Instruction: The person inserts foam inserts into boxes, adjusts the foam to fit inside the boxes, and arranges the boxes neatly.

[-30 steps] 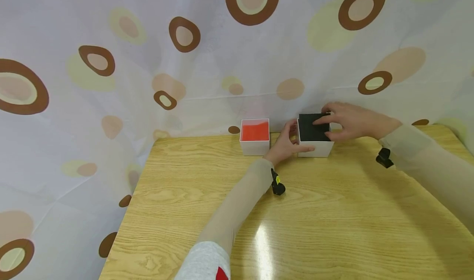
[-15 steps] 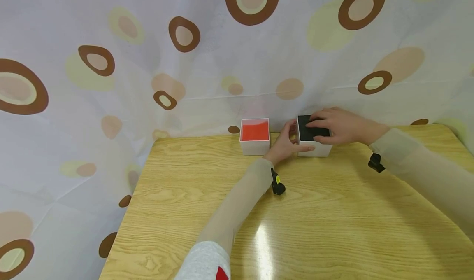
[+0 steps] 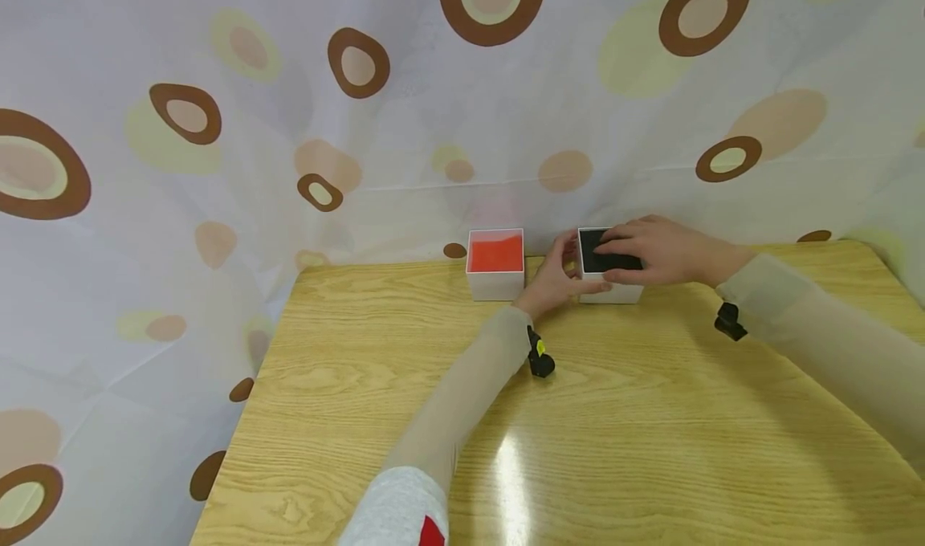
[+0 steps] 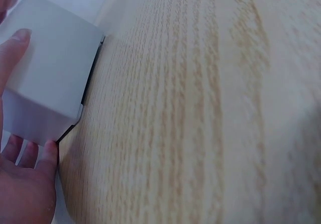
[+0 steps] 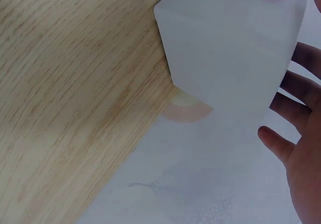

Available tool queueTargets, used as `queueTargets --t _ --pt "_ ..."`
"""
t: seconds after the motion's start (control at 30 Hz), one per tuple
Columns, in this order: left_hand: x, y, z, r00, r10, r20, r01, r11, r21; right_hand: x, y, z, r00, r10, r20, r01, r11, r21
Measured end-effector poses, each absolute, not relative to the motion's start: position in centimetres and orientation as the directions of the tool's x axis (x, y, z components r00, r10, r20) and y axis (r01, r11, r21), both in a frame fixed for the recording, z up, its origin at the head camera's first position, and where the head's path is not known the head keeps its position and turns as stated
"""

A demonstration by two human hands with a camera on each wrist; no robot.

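Note:
In the head view, a white open-topped box stands at the table's back edge with a flat black square piece inside, just below its rim. My left hand grips the box's left front corner, thumb on the front wall and fingers along the left side; this grip also shows in the left wrist view. My right hand lies over the box from the right, fingers resting on the black piece. Seen from the right wrist, its fingers reach over the rim; their tips are hidden.
A second white box with a red-orange piece inside stands left of my left hand. Behind the wooden table hangs a patterned curtain, close to both boxes.
My right hand has moved left and slightly down over the box. The black piece, raised at the back before, now sits lower and level inside the rim. My left hand stays put.

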State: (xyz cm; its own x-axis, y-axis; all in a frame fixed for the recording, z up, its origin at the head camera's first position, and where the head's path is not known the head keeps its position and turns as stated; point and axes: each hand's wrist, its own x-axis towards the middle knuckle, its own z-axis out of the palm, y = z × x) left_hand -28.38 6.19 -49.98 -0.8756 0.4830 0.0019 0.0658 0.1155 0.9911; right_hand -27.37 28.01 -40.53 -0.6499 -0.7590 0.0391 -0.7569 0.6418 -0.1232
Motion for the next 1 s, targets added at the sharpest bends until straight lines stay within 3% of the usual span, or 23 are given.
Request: queueTargets --t 0.63,1.0 --pt "-28.78 6.01 -50.42 -0.879 0.477 -0.001 0.057 0.106 0.993 -26.93 27.69 -40.98 -0.674 -0.739 -0.017 -0.733 0.671 -0.113" --pt "-28.87 6.18 -50.75 -0.873 0.488 0.013 0.067 0.092 0.993 -26.91 27.71 -41.06 -0.715 -0.693 0.09 -0.698 0.715 -0.046"
